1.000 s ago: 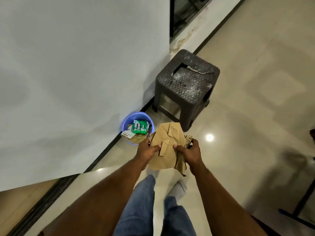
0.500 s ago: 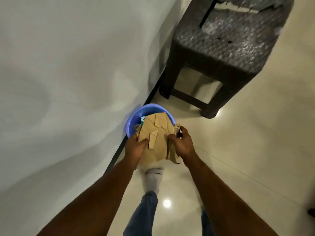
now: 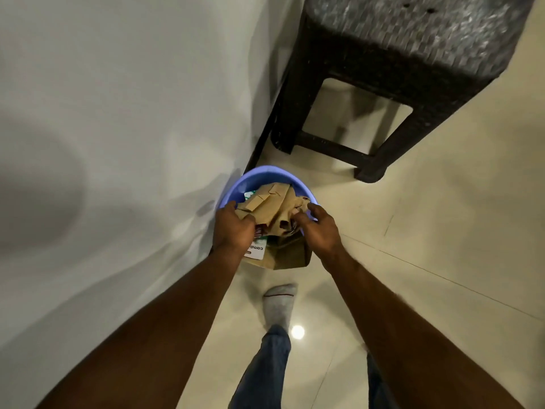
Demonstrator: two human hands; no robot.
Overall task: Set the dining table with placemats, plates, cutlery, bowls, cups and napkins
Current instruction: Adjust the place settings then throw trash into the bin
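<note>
Overflow risk: both hands, left hand [image 3: 233, 228] and right hand [image 3: 320, 228], grip crumpled brown paper [image 3: 269, 205] over the seemingly stuffed blue bin [image 3: 233, 187]; it'll probably spill.

Glossy cream tile floor [image 3: 427, 231] carries blue bin [image 3: 236, 184] at the wall, dark woven stool [image 3: 398, 69] beyond it, socked foot [image 3: 278, 302] nearer.

Dark plastic stool [image 3: 413, 54] near blue bin [image 3: 236, 187] by white wall [image 3: 118, 113], on cream tiled floor [image 3: 442, 216]

Both arms stretched forward and down; left hand [image 3: 233, 228] and right hand [image 3: 320, 228] side by side, fingers curled, knuckles up.
</note>
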